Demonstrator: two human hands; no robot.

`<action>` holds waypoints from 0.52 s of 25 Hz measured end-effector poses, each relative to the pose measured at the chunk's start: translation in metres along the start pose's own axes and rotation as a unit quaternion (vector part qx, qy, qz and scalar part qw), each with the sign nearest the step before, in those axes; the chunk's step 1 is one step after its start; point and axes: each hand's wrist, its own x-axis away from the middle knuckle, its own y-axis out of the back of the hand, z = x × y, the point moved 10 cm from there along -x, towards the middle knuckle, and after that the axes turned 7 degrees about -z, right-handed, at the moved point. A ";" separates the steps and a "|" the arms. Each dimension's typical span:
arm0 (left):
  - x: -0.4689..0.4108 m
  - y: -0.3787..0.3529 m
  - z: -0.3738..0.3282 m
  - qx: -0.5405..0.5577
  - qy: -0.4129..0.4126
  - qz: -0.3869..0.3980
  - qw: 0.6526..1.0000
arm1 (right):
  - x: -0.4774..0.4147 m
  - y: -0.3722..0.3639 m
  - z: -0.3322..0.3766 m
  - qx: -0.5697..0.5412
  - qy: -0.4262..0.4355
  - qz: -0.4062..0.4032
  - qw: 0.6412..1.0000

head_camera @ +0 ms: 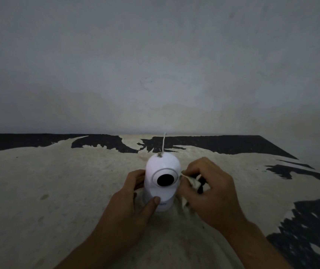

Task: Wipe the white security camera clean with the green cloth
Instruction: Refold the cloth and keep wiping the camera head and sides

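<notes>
The white security camera (163, 179) stands upright on the table, its round black lens facing me. A white cable (164, 142) runs from its top back toward the wall. My left hand (135, 199) grips the camera's left side, with the thumb pressed on the lower front. My right hand (209, 189) holds the bunched cloth (193, 182), which looks pale in the dim light, against the camera's right side. Part of the cloth hangs down beside the base.
The table (58, 181) has a worn cream surface with black patches along the back edge and the right side. A plain grey wall (155, 65) rises directly behind it. The light is dim.
</notes>
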 end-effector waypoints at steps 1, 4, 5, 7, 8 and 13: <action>0.000 0.000 -0.001 0.000 -0.002 0.000 1.000 | -0.002 0.007 0.000 -0.003 -0.005 -0.033 0.999; 0.000 0.000 -0.001 0.001 0.004 0.002 1.000 | -0.002 0.008 0.001 -0.012 -0.008 -0.060 0.998; 0.000 0.000 -0.001 0.002 0.007 0.002 1.000 | 0.000 0.004 -0.001 -0.018 -0.015 -0.049 0.999; 0.000 0.000 -0.001 0.003 0.012 0.002 1.000 | 0.005 -0.005 -0.009 -0.016 -0.052 -0.022 0.998; 0.001 0.001 -0.002 0.003 0.013 0.002 1.000 | 0.008 -0.010 -0.014 -0.006 -0.073 -0.008 0.997; 0.001 0.002 -0.001 0.004 0.015 -0.001 1.000 | 0.007 -0.002 -0.009 0.002 -0.101 -0.086 0.991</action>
